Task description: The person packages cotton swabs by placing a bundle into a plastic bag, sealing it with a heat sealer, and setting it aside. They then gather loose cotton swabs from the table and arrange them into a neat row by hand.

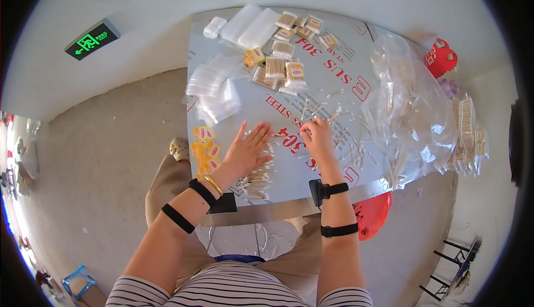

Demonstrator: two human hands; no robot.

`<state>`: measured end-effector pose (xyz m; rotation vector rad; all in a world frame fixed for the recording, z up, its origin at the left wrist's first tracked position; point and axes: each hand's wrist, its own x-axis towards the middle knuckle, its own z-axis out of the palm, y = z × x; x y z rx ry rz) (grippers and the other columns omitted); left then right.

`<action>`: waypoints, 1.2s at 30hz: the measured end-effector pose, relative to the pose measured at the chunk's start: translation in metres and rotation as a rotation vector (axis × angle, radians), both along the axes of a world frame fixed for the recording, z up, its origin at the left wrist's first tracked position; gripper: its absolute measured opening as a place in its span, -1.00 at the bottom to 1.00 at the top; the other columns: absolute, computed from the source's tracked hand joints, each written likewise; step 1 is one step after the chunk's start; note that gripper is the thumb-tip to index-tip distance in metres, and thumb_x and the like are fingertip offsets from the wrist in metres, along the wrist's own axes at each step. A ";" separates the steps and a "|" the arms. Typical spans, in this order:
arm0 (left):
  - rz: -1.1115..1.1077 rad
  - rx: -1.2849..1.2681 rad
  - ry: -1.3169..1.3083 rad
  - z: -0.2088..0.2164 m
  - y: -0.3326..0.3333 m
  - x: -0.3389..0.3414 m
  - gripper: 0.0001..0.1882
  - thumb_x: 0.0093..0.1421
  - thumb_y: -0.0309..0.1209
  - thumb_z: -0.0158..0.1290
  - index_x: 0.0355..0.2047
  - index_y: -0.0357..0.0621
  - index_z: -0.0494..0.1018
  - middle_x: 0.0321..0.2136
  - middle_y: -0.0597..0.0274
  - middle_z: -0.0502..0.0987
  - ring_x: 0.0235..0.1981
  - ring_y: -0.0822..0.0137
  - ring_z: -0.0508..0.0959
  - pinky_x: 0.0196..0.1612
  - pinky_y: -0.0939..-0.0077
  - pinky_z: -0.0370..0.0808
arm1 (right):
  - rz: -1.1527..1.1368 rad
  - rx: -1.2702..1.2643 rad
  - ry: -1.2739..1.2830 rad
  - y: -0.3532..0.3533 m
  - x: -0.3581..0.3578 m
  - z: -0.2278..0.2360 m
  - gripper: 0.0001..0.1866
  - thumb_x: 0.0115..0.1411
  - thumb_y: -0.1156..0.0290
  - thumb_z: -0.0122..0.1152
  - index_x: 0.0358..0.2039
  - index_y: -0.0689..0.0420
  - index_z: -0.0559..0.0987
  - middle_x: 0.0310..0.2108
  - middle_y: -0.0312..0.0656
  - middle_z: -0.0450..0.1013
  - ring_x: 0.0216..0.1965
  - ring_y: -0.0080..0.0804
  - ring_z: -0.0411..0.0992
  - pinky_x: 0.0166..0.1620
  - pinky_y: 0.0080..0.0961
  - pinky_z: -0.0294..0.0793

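Note:
My left hand [247, 150] lies flat, fingers stretched out, over a row of loose cotton swabs [257, 183] on the steel-topped table. To its right, my right hand [319, 141] has its thumb and fingertips pinched together just above the table; what they hold, if anything, is too small to make out. Scattered cotton swabs [356, 148] spread beyond and to the right of this hand. Yellow printed cards [204, 152] lie left of my left hand. Farther off are clear plastic sleeves [221, 100] and filled swab packs [275, 68].
A big clear plastic bag [403, 106] covers the table's right side, with more swab packs [466, 131] beside it. White plastic-wrapped bundles [250, 24] lie at the far edge. A red bag [441, 57] is at the far right; a red basin [375, 213] sits below the near edge.

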<state>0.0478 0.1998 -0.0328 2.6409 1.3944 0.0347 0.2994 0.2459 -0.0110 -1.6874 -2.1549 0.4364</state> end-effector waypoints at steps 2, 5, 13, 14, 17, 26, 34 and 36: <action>-0.003 0.021 0.010 -0.002 -0.001 -0.005 -0.20 0.40 0.17 -0.37 0.45 -0.10 -0.07 0.46 0.24 -0.04 0.49 0.32 -0.12 0.47 -0.06 -0.41 | -0.010 -0.025 0.014 -0.005 -0.001 0.009 -0.82 -0.03 0.43 0.43 -0.41 0.04 0.57 -0.25 -0.22 0.37 -0.10 -0.14 0.34 -0.02 -0.21 0.34; -0.006 -0.001 0.002 -0.001 0.000 -0.005 -0.20 0.40 0.17 -0.36 0.45 -0.09 -0.07 0.47 0.23 -0.04 0.49 0.32 -0.13 0.47 -0.06 -0.41 | 0.043 -0.105 -0.076 -0.028 0.012 0.019 -0.75 -0.06 0.44 0.46 -0.36 0.04 0.56 -0.22 -0.21 0.36 -0.07 -0.13 0.34 0.01 -0.20 0.34; -0.013 -0.015 -0.026 -0.001 0.001 -0.004 -0.20 0.39 0.17 -0.33 0.45 -0.10 -0.06 0.47 0.22 -0.04 0.49 0.31 -0.12 0.46 -0.08 -0.40 | 0.027 -0.075 -0.057 -0.026 0.022 0.003 -0.78 -0.04 0.48 0.43 -0.37 0.07 0.55 -0.23 -0.21 0.35 -0.09 -0.12 0.34 0.00 -0.21 0.36; -0.017 -0.013 -0.034 0.000 0.002 -0.003 -0.20 0.39 0.17 -0.32 0.45 -0.10 -0.06 0.47 0.22 -0.04 0.49 0.30 -0.12 0.46 -0.08 -0.40 | 0.028 -0.073 -0.058 -0.021 0.021 0.001 -0.78 -0.04 0.48 0.43 -0.37 0.07 0.55 -0.23 -0.21 0.35 -0.09 -0.12 0.34 0.00 -0.21 0.36; -0.018 -0.005 -0.023 -0.002 0.002 -0.005 -0.19 0.39 0.17 -0.32 0.45 -0.10 -0.06 0.46 0.22 -0.04 0.49 0.30 -0.11 0.46 -0.08 -0.41 | 0.018 -0.044 -0.045 -0.004 0.011 -0.001 -0.82 -0.01 0.47 0.42 -0.42 0.09 0.55 -0.26 -0.20 0.36 -0.11 -0.12 0.34 0.00 -0.21 0.36; -0.016 0.009 -0.064 -0.007 0.000 -0.008 -0.18 0.37 0.18 -0.30 0.44 -0.10 -0.04 0.46 0.23 -0.02 0.49 0.31 -0.10 0.47 -0.05 -0.36 | 0.096 -0.042 -0.081 0.025 -0.006 -0.010 -0.85 -0.01 0.43 0.43 -0.46 0.06 0.58 -0.27 -0.20 0.38 -0.11 -0.12 0.36 0.00 -0.20 0.37; 0.066 0.073 -0.103 0.001 0.004 -0.002 -0.13 0.36 0.21 -0.29 0.43 -0.20 -0.05 0.46 0.15 -0.03 0.49 0.27 -0.10 0.48 0.00 -0.33 | 0.264 0.022 0.078 0.041 -0.082 -0.015 -0.87 -0.01 0.55 0.29 -0.39 0.12 0.58 -0.27 -0.16 0.44 -0.11 -0.11 0.39 -0.02 -0.19 0.39; 0.100 0.063 -0.102 -0.004 0.008 -0.004 -0.12 0.36 0.21 -0.30 0.43 -0.21 -0.06 0.46 0.14 -0.04 0.49 0.26 -0.10 0.48 -0.01 -0.34 | 0.230 0.024 0.187 0.040 -0.077 -0.012 -0.86 0.00 0.57 0.28 -0.37 0.13 0.57 -0.29 -0.15 0.45 -0.14 -0.11 0.40 -0.03 -0.20 0.40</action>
